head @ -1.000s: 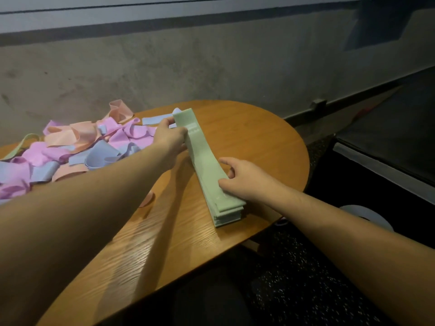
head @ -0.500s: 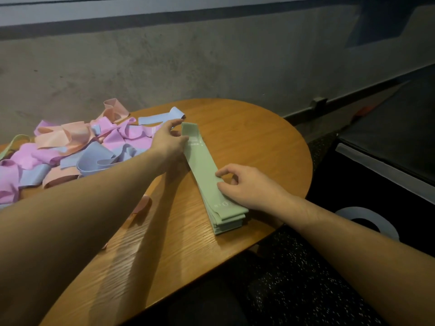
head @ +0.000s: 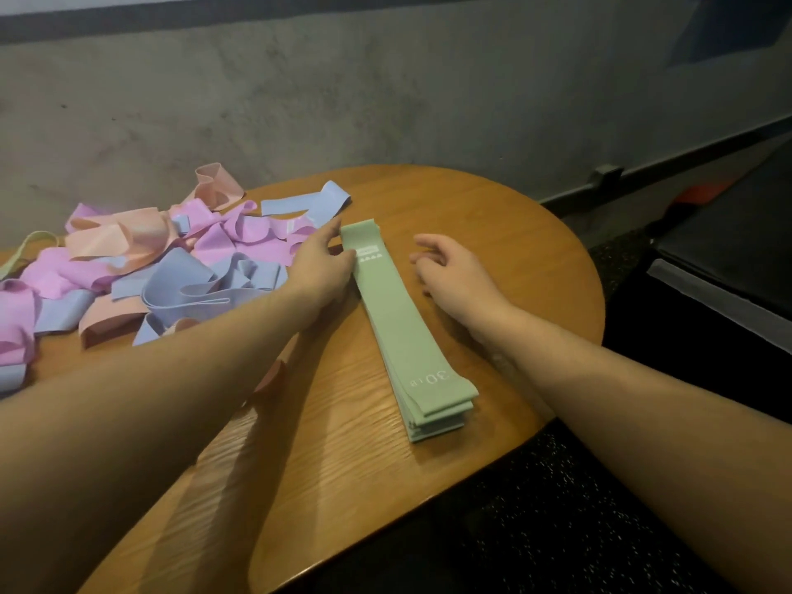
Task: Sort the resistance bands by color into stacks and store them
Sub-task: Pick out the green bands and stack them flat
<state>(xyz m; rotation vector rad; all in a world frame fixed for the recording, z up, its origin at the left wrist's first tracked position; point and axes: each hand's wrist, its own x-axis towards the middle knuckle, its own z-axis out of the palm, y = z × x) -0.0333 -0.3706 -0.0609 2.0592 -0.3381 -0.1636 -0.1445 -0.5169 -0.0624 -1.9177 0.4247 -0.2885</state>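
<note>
Your left hand point(head: 319, 267) reaches forward with the forearm stretched across the tabletop point(head: 493, 216), its fingers point(head: 348, 260) pressed against the left edge of the green stack point(head: 400, 323) near the far end — a flat touch, not a closed grip. Your right hand point(head: 454, 272) hovers just beside the stack's right side, fingers loosely spread and curled, holding nothing and apart from the bands. The green stack lies flat on the right part of the round tabletop, long thin rubbery strips layered with near ends stepped, the top one printed "30 LB". To the left sits a loose pile of bands point(head: 141, 267) — pink, peach and pale blue, smooth and curling in soft loops. The tabletop is warm wood with visible grain.
</note>
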